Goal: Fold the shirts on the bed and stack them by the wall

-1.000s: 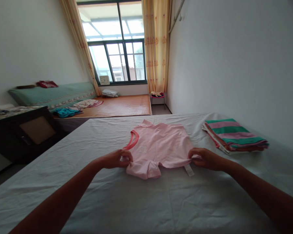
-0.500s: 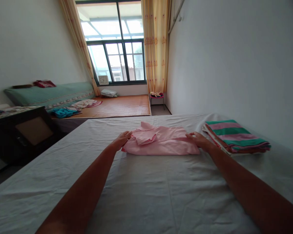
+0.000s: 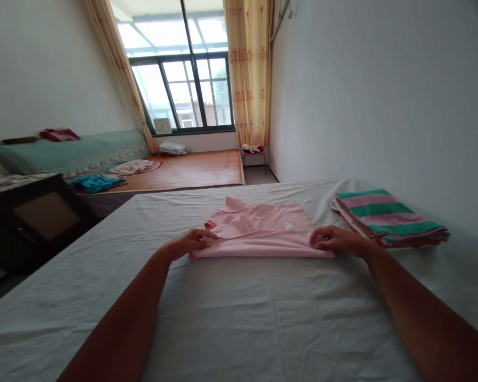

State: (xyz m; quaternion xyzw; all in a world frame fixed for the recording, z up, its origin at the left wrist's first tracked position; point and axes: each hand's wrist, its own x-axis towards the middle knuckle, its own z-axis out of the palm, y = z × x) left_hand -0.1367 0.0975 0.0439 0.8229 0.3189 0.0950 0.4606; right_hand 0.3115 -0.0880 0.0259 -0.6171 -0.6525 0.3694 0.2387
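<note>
— Sheet under my arms is white cotton, creased, spread flat over the bed. What are your hands on?

— My left hand pinches the near left corner of the pink garment, and my right hand pinches its near right edge. Both are closed on the cloth.

— Where does it lie?

— On the sheet, between my hands, folded into a flat rectangle of soft knit.

— Farther on?

— To the right, just apart, a folded striped towel, green and pink. Beyond the bed, a woven mat and yellow curtains.
</note>
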